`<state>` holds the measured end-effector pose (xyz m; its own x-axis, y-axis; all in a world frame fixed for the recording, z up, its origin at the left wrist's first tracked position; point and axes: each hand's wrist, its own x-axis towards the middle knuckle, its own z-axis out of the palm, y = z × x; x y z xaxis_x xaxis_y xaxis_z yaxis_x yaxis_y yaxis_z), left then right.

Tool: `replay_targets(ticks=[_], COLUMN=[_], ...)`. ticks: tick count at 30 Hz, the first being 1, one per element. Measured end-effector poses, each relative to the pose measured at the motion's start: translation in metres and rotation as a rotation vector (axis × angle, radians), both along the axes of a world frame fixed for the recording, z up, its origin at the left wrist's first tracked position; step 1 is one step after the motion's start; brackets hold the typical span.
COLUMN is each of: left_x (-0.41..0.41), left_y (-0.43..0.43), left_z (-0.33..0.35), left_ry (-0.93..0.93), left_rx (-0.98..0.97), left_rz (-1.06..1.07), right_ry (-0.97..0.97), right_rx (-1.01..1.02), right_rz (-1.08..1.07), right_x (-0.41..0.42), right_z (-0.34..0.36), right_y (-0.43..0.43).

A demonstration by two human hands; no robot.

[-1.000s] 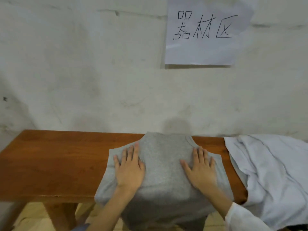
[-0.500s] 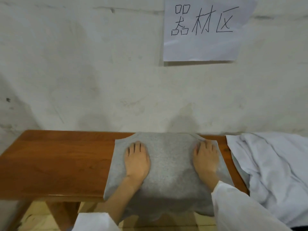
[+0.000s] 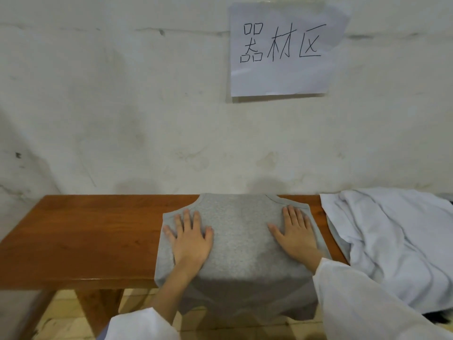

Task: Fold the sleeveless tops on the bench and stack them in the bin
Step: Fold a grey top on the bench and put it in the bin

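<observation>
So the grey sleeveless top (image 3: pixel 241 238) is laid out flat across the wooden bench (image 3: pixel 83 239), neckline toward the wall, with its hem hanging off the near edge toward the floor. No fold in it that I can see, it's just spread out, so I'd say this one is at the smoothing stage and the actual folding hasn't started.

Left hand (image 3: pixel 190 239) is flat on the left side of the top, fingers spread wide, palm down. Right hand (image 3: pixel 295 233) is doing the same on the right side. Neither is gripping anything, both are just pressing the fabric flat.

Just to the right, a pale bluish-white garment pile (image 3: pixel 392 241) sits rumpled on the bench end, nearly touching the grey top's edge. Can't tell how many pieces are in there, or if they're all sleeveless tops.

The bin isn't in view at all, so no idea what's already stacked. From here, most of the job looks left: fold this one, bin it, then tackle the pile.

Paper sign (image 3: pixel 282 50) with handwritten characters on the wall above.
</observation>
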<state>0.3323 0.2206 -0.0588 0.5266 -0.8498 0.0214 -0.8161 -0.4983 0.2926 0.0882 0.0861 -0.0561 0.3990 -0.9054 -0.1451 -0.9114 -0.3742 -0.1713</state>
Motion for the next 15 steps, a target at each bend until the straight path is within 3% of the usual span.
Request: replay_targets(ticks=[2,6,11,15], left_x=[0.004,0.011,-0.005,-0.046], left_y=[0.003,0.019,0.045,0.08], left_z=[0.001,0.01,0.017,0.019], left_ry=[0.152,0.397,0.22,0.319], left_rx=[-0.166,-0.36,-0.415,-0.397], left_rz=[0.02,-0.018,-0.188,-0.291], right_ry=[-0.115,-0.604,-0.329,-0.496], right_rx=[0.059,0.104,0.042,-0.036], right_rz=[-0.037,-0.231,-0.011,-0.061], right_x=[0.0,-0.011,-0.037,-0.042], right_z=[0.006,0.024,0.008,0.01], right_y=[-0.001,0.026,0.067,0.104])
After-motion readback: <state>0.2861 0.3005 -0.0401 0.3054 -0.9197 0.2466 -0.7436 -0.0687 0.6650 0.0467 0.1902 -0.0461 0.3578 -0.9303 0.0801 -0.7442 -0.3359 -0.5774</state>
